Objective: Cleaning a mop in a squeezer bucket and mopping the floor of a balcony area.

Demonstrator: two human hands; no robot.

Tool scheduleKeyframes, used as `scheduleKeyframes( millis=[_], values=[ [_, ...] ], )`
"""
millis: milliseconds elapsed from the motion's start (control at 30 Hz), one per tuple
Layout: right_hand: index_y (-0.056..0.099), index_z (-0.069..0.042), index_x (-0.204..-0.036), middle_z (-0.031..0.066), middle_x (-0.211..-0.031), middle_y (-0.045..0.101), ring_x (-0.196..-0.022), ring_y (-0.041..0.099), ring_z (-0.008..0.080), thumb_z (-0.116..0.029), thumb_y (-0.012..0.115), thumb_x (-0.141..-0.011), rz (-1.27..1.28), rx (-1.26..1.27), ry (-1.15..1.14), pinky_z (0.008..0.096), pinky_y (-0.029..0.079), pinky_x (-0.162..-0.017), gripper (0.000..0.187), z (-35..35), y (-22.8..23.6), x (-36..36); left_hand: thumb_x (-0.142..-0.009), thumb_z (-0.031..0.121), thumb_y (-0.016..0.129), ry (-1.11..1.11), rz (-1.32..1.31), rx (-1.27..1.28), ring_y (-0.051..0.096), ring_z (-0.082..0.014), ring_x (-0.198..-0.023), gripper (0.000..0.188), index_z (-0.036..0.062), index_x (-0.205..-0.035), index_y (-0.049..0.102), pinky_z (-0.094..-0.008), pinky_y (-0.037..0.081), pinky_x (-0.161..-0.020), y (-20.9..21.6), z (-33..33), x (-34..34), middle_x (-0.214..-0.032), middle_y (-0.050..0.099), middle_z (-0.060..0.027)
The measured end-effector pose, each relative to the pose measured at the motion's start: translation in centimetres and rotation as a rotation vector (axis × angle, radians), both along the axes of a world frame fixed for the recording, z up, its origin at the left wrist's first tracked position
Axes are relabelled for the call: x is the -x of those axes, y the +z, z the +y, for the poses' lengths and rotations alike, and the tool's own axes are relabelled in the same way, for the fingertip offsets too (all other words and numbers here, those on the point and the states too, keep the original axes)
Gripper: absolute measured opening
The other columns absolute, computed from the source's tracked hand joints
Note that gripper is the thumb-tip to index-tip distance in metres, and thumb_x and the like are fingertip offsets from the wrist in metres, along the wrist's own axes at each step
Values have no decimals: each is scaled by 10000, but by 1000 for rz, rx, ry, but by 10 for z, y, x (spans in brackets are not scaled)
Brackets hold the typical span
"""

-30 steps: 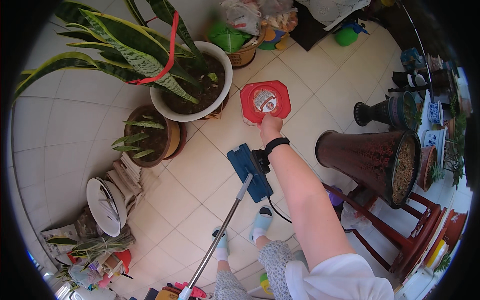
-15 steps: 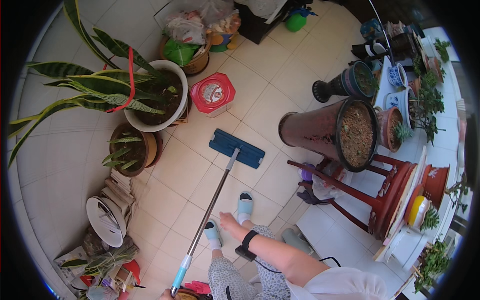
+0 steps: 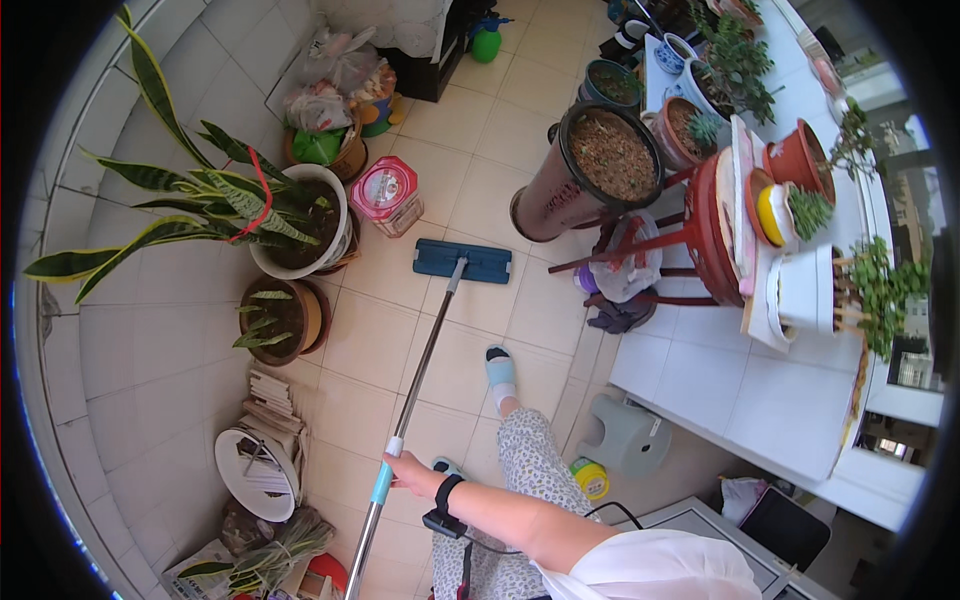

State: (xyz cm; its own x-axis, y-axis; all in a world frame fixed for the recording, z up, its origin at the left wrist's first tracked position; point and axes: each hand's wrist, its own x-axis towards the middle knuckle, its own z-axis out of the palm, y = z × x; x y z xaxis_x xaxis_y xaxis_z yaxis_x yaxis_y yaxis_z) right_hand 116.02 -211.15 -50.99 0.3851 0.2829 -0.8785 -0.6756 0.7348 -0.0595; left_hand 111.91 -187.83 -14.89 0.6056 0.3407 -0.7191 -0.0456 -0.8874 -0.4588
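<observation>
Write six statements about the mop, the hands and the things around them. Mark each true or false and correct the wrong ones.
1. The right hand grips the mop handle. True.
2. The blue mop head is down on the tiled floor. True.
3. Both hands are in view. False: only the right hand shows.
4. The red-lidded container sits on the mop head. False: the red-lidded container stands on the floor, apart from it.
5. A red band loops around some long plant leaves. True.
6. The spray bottle's body is red. False: the spray bottle has a green body.
</observation>
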Motion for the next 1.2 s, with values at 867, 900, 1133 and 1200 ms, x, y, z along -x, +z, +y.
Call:
scheduleKeyframes(
  millis=[867, 900, 1133, 1200],
  values=[
    [415, -19, -1029, 99, -888, 551, -695, 607, 233, -242, 594, -874, 59, 129, -284, 384, 529, -623, 326, 89, 29, 201, -855, 316, 596, -255, -43, 636, 614, -362, -618, 279, 67, -963, 662, -424, 486, -560, -60, 101, 142, -666, 617, -199],
    [426, -11, -1024, 107, -872, 559, -725, 605, 239, -226, 575, -889, 110, 59, -376, 397, 530, -649, 295, 89, 30, 208, -860, 332, 584, -265, -39, 662, 611, -364, -620, 308, 47, -948, 659, -419, 481, -550, -65, 94, 148, -649, 607, -208],
    [439, -21, -995, 72, -741, 540, -627, 549, 196, -178, 479, -931, 196, 94, -534, 352, 481, -566, 173, 55, 22, 235, -767, 317, 648, 57, -9, 728, 616, -329, -654, 279, 71, -899, 642, -427, 476, -599, -104, 60, 190, -694, 624, -138],
    [442, -15, -933, 66, -722, 530, -603, 545, 189, -171, 484, -921, 190, 266, -448, 344, 469, -518, 161, 32, 13, 246, -841, 317, 600, 1, 19, 752, 606, -268, -582, 288, 86, -1010, 635, -385, 469, -566, -116, 44, 199, -658, 614, -100]
  ],
)
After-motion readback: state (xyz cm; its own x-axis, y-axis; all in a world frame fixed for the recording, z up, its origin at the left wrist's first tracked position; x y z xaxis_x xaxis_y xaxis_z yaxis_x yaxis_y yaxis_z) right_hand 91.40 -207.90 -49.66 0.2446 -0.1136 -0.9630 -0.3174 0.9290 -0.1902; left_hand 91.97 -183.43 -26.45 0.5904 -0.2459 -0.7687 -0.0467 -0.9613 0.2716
